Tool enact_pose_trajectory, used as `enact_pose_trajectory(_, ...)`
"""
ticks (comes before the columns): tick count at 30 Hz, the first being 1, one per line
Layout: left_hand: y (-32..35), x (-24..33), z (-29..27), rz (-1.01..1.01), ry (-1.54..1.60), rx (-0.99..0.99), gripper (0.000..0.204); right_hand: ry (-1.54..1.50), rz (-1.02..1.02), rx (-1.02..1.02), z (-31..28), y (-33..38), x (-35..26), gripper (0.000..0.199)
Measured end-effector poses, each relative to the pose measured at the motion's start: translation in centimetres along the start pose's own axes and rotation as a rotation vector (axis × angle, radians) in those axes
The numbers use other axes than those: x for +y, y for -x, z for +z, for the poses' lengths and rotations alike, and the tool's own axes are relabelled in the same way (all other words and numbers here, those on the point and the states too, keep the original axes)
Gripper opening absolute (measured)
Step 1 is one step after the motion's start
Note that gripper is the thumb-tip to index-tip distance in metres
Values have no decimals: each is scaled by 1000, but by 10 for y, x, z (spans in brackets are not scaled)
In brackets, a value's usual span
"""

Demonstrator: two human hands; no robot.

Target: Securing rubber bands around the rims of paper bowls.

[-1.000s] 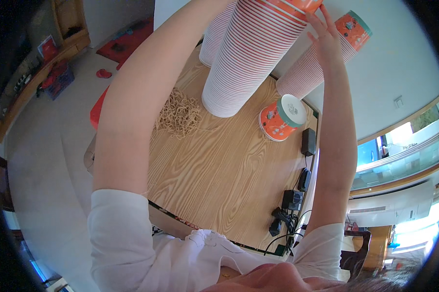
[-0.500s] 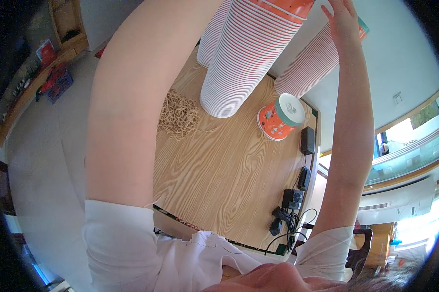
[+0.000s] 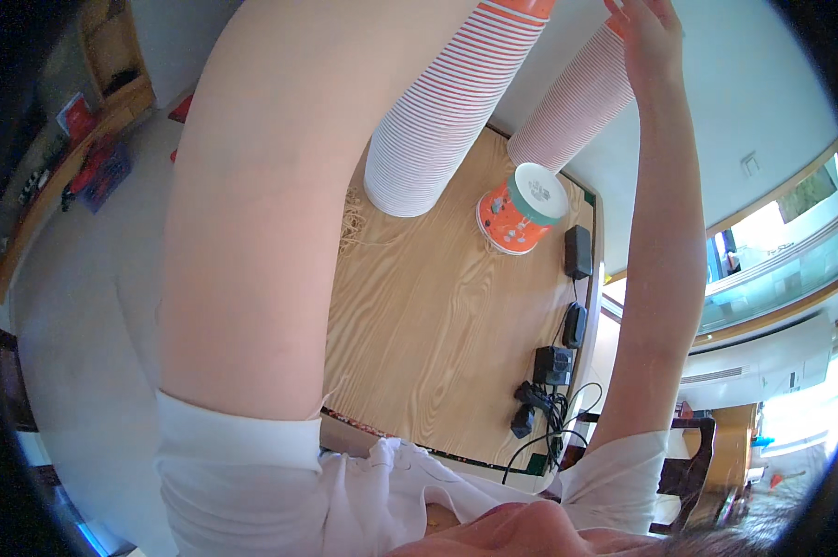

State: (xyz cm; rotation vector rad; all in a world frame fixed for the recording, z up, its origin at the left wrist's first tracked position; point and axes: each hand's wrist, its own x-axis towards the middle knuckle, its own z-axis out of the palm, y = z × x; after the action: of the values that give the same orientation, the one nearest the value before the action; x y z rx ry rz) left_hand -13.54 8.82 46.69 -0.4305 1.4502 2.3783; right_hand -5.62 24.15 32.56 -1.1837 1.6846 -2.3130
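In the head view, the front cup stack (image 3: 423, 148) stands at upper centre on the wooden table (image 3: 428, 343). The right hand (image 3: 653, 45) has come away from that stack's top to the upper right, fingers parted and grasping nothing visible, so it no longer steadies the stack. It overlaps the rear cup stack (image 3: 572, 97) (contact unclear). The left forearm (image 3: 252, 195) now covers more of the tan string pile (image 3: 352, 227); the left hand is beyond the upper edge, its grip impossible to tell.

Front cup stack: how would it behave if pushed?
The stack would likely tip, being tall and narrow. It may flex or come apart, being many nested cups. Their round rims could let it roll once down.
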Motion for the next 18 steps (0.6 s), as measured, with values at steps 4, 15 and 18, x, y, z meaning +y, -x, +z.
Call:
enact_pose_trajectory(4,-24,-70,3,957,-131,-912,33,1070,-713,651,-27,41,-6,43)
enact_pose_trajectory(15,-4,-299,-206,1179,-1086,-1051,25,1066,-974,1258,90,200,38,17)
enact_pose_trajectory(18,-2,-361,-267,1225,-1312,-942,14,972,-529,1393,36,237,112,9)
